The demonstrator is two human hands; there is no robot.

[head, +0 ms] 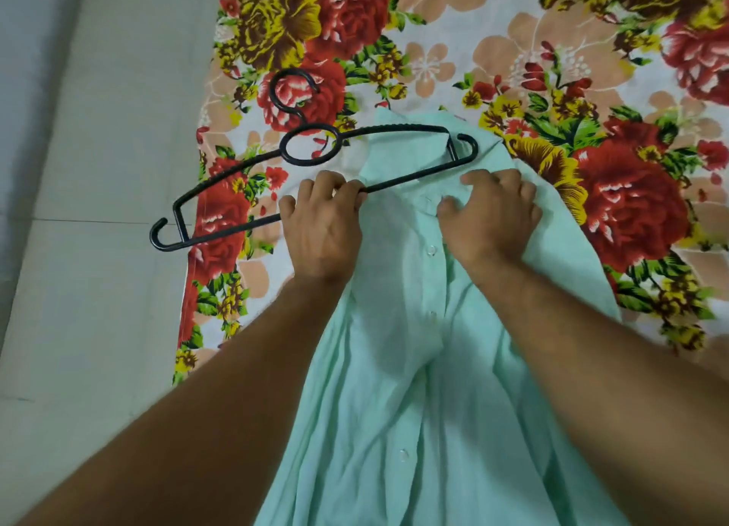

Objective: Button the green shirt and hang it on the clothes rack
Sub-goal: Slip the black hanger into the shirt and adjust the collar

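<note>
In mid-frame the green shirt (pixel 394 368) lies front-up on the floral sheet (pixel 591 72), the right hand (pixel 489 218) bunching fabric by its collar, seemingly steadying the neck, while the left hand (pixel 323 226), closed round the black hanger (pixel 394 127)'s lower bar, angles one end in.

A flowered sheet (pixel 453 64) is spread flat and fills most of the view. It has a white ground crowded with big red roses (pixel 631 206), mustard-yellow blooms (pixel 276 20), pale peach blossoms (pixel 552 44) and green leaves. Its left edge runs slantwise from the top middle down toward the lower left. Beside that edge lies a pale grey tiled floor (pixel 98 170), with a thin dark joint line (pixel 98 221) crossing it. A dimmer, bluish strip runs along the far left.
</note>
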